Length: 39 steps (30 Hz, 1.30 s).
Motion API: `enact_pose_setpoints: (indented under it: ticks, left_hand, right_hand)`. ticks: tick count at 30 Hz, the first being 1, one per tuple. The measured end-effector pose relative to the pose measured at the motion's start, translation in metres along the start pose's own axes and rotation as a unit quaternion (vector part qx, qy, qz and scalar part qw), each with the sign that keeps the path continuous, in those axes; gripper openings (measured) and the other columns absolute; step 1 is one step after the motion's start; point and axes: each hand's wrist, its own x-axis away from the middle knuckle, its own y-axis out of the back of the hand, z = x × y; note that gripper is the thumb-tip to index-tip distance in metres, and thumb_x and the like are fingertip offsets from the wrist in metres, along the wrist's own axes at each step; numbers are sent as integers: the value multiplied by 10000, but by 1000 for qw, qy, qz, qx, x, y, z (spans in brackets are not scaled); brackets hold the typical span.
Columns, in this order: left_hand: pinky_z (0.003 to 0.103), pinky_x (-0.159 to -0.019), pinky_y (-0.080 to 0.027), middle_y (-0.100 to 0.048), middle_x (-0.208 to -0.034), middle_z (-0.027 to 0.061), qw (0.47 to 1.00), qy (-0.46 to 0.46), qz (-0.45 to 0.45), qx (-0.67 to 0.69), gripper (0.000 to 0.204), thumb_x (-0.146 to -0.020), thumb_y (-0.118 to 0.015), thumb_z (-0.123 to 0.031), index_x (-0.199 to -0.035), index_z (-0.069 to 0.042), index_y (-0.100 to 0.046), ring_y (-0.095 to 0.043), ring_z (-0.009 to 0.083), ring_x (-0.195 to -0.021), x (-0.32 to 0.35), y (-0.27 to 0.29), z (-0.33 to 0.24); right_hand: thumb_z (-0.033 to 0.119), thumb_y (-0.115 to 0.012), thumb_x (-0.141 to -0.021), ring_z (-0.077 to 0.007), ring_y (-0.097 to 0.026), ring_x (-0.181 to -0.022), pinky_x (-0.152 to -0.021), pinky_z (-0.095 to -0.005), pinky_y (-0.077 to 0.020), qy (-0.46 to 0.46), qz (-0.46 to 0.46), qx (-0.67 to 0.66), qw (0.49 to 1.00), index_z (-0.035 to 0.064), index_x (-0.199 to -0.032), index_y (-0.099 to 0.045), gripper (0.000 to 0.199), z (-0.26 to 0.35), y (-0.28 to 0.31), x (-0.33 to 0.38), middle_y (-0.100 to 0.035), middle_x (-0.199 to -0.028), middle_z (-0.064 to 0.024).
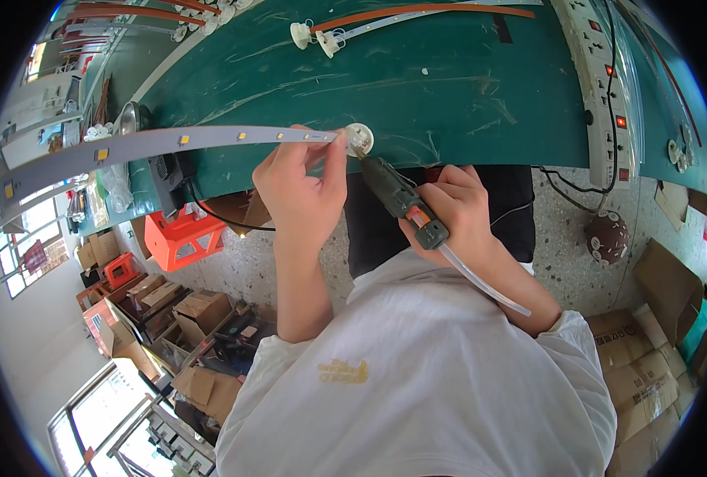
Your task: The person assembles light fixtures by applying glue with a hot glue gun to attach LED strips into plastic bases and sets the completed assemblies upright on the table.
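My left hand [304,176] pinches the end of a long, pale LED strip [210,137] dotted with small yellow chips; the strip runs off to the left. At its held end sits a round white end cap [360,139], just beyond my fingertips. My right hand [454,208] is wrapped round a dark green glue gun [397,195], with a translucent glue stick [480,285] sticking out of its back. The gun's nozzle points at the white cap and is touching it or very close; I cannot tell which.
More strips with white caps [329,41] lie at the back of the green table [449,103]. A long power strip [608,103] with lit red switches runs along the right. An orange stool [180,238] stands at lower left; cardboard boxes [635,374] are on the floor.
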Motion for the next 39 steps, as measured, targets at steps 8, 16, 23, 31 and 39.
enact_pose_setpoints:
  ticks: [8, 16, 23, 31, 39]
  left_hand:
    - [285, -671, -595, -742, -800, 124, 1000, 8, 6, 8, 125, -853, -756, 4, -865, 24, -633, -763, 216, -735, -1, 0, 2]
    - [287, -677, -595, -743, -806, 130, 1000, 14, 6, 11, 124, -854, -756, 1, -883, 22, -637, -763, 217, -738, 0, 0, 2]
    - [285, -682, -597, -744, -818, 131, 1000, 1, -9, 22, 121, -849, -758, 4, -882, 23, -643, -763, 214, -741, 2, 0, 4]
    - [293, -732, -585, -761, -901, 117, 1000, -12, 10, 12, 165, -842, -750, -2, -1003, -5, -715, -758, 219, -811, -6, 3, 2]
    - [306, -789, -564, -769, -1017, 97, 974, -69, 206, 63, 222, -834, -711, 26, -1045, -34, -751, -745, 231, -873, -33, 23, 17]
  right_hand:
    - [80, -787, -530, -251, -477, -576, -636, -380, -434, -8, 7, 4, 1000, 57, -725, -637, 247, -2, -2, 4, -556, -596, -52]
    - [67, -784, -520, -260, -471, -572, -607, -365, -433, -14, 1, -7, 1000, 48, -720, -626, 255, 0, 0, 2, -542, -596, -66]
    - [67, -784, -523, -267, -468, -569, -586, -373, -420, -15, 2, -3, 1000, 52, -693, -589, 259, 0, 2, 2, -537, -601, -70]
    - [69, -790, -526, -274, -477, -568, -572, -379, -420, -22, 1, 4, 1000, 54, -693, -583, 266, -1, 1, 2, -546, -605, -73]
    - [55, -791, -627, -290, -503, -542, -511, -384, -418, -56, 27, -30, 998, 51, -695, -568, 233, 3, 7, 2, -522, -606, -89]
